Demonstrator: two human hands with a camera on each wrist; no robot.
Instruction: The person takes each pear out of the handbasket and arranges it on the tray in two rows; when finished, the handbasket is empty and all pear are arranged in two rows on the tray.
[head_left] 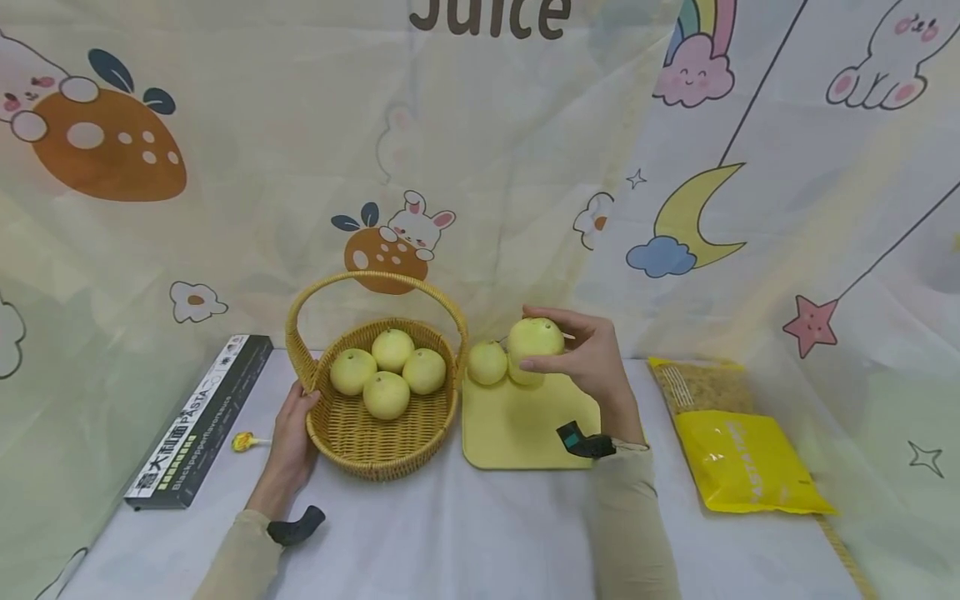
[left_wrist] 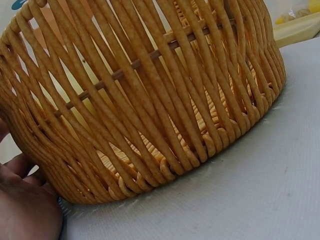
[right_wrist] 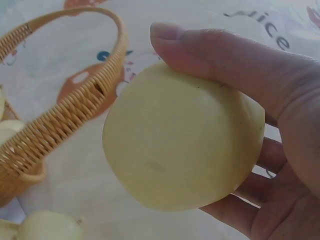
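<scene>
Your wicker basket has the yellow cutting board right beside it. Your left hand grips the basket's left side, likely so it won't tip. Right of the basket, your right hand pinches a pale pear, likely so it won't drop; four more pears sit inside the basket

A white-covered table is carrying everything. At its left a dark box is lying slantwise, with a lollipop resting just right of it. A wicker basket is standing upright near the middle, and just right of that a yellow board is lying flat. Farther right a yellow bag is lying, apparently over a thin strip, too indistinct to identify.
</scene>
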